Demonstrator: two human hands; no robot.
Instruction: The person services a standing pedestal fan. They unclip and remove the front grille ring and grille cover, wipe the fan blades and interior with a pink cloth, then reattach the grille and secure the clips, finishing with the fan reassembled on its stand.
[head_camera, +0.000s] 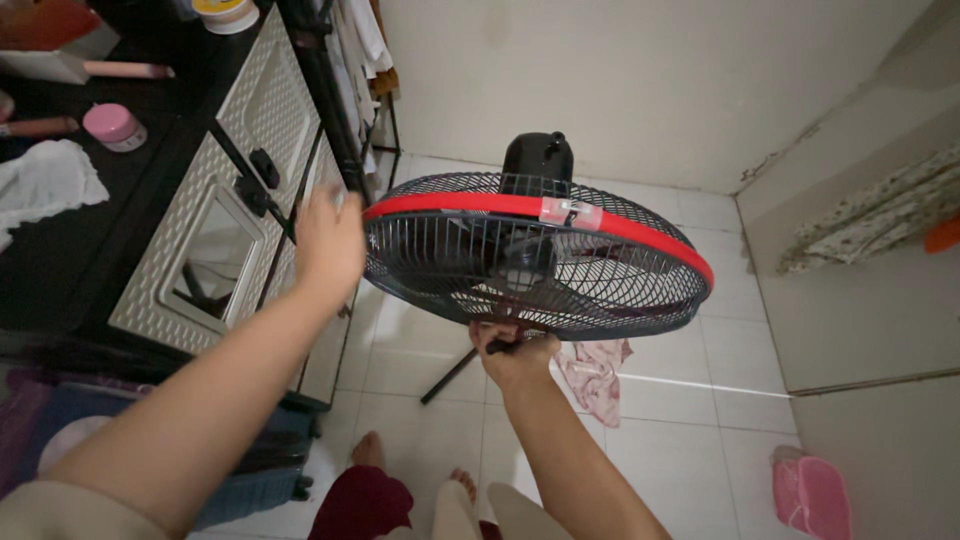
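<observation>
**Both hands on the fan head, clutter on the left**

I see a black countertop (60, 260) far left carrying a pink jar (114, 127) and white cloth (45, 180); grey cabinet (225, 190) beside it, close to the cage. Left hand (328, 240) lies flat on the left rim of the fan (535, 255), fingers spread, not gripping. Fan is tilted face-down at centre frame, black wire cage with red band, black motor housing (537, 160) behind. Right hand (515, 352) is clenched on the cage's lower edge; can't tell what else it grips. Pink rag (595, 375) on the tiled floor (690, 430) below, pink slipper (812, 495) at right
</observation>
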